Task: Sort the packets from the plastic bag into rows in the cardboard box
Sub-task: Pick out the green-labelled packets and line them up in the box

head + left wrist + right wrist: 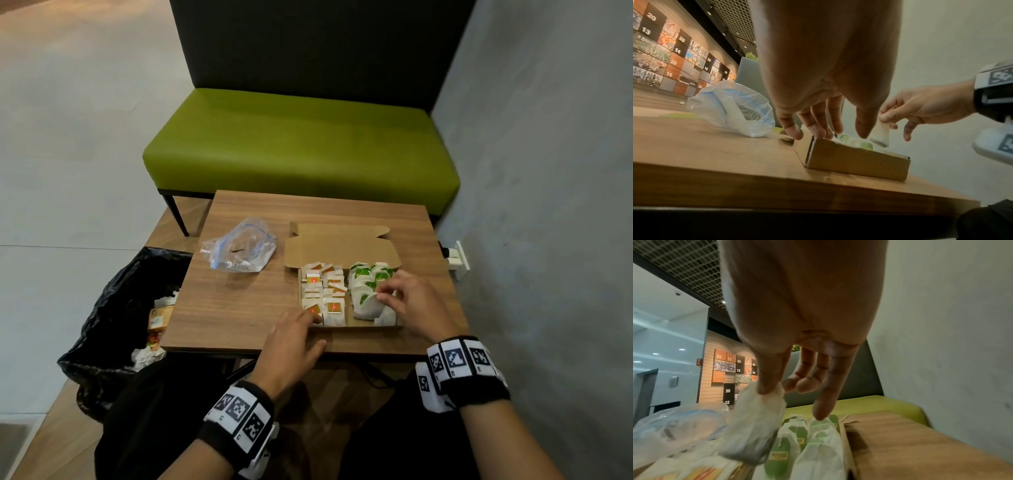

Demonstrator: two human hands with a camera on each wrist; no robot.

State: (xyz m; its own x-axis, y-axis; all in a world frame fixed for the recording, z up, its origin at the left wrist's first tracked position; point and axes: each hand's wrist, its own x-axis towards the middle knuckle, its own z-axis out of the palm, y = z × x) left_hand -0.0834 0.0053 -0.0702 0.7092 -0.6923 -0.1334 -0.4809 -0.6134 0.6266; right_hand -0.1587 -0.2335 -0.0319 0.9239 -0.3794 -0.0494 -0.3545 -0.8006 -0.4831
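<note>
Your cardboard box [356, 329] sits open near the worktop's [239, 308] front edge, orange-tagged packets [323, 291] in its left rows, green-tagged packets [368, 277] in its right; their print is too small to read. Your right hand [407, 301] pinches one white packet [754, 426] above the green rows. Your left hand [291, 346] rests loose-fingered on the box's front left corner. The plastic bag [239, 250], lettering unreadable, lies left of the box.

On the bench [239, 308] the cardboard box [342, 246] sits right of the plastic bag [239, 250], packets [329, 294] in rows inside it.
</note>
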